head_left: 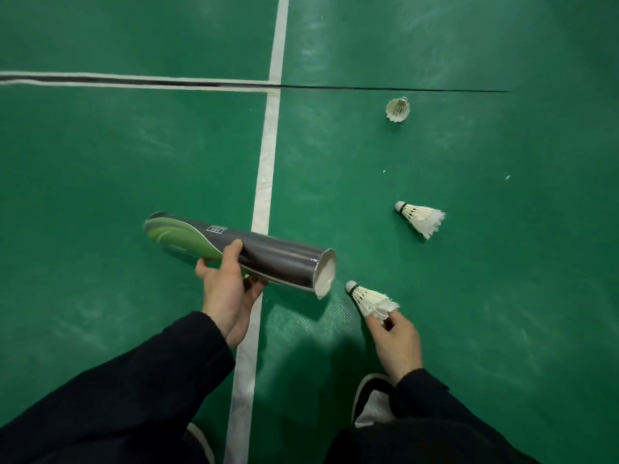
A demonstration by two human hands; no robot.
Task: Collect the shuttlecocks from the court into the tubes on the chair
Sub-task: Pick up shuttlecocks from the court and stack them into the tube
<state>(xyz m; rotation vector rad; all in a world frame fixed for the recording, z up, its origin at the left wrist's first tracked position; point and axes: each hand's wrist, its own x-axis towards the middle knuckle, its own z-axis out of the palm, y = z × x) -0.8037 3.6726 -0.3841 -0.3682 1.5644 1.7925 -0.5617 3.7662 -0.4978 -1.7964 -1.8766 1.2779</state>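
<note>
While the head camera looks down at the green court floor, the left hand sits at lower centre of the frame with its fingers and thumb curled round the middle of a dark grey and green tube. That tube lies nearly level above the floor, its closed end toward the left of the frame and its open white mouth facing right, just past a white court line that runs from the top of the frame to the bottom.

Just right of the tube's mouth, the right hand pinches the feather end of a white shuttlecock between thumb and fingertips. Its cork tip points up and left toward the tube's opening, close to it but not inside.

A second shuttlecock lies on its side on the floor at centre right, cork tip to the left and feathers to the right. A third shuttlecock rests farther up the frame at upper right, its feather skirt turned toward the camera.

A second white line crosses the upper left of the frame and meets the long one, with a dark seam in the flooring running on to the right. Dark sleeves cover both forearms at the bottom of the frame, and a black and white shoe shows at lower right beside the right wrist.
</note>
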